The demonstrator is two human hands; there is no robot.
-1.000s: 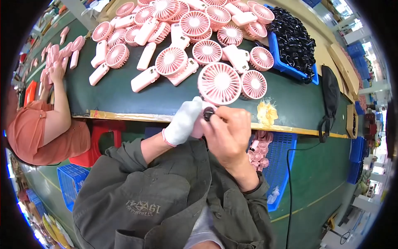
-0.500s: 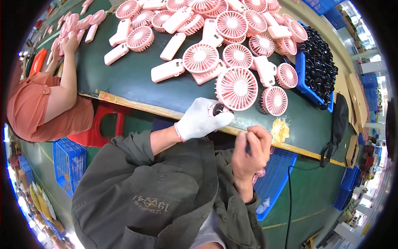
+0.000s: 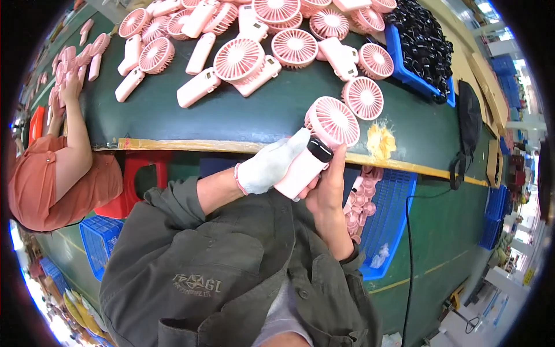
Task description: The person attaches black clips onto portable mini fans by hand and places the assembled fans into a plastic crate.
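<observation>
A pink handheld fan (image 3: pixel 300 174) is held between both my hands at the table's near edge. Its round grille head points away from me, its handle slants down toward my body, and a glossy black part (image 3: pixel 319 150) sits at the top of the handle. My left hand (image 3: pixel 265 168), in a white glove, grips the handle from the left. My bare right hand (image 3: pixel 328 194) is closed round the other side, its thumb along the handle and some fingers hidden beneath. Close by on the table lies another pink fan (image 3: pixel 363 98).
Many pink fans (image 3: pixel 238 59) cover the far table (image 3: pixel 173 124). A blue bin (image 3: pixel 399 58) of black parts stands at the right, near a black pouch (image 3: pixel 471 127). Below is a blue basket (image 3: pixel 393 214) with pink fans. A co-worker (image 3: pixel 63 173) handles fans at left, beside a red stool (image 3: pixel 136 179).
My right hand, raised apart before, has come up onto the fan. The fan has turned so its handle and black part now show. The view has shifted, moving the table's fans leftward and up.
</observation>
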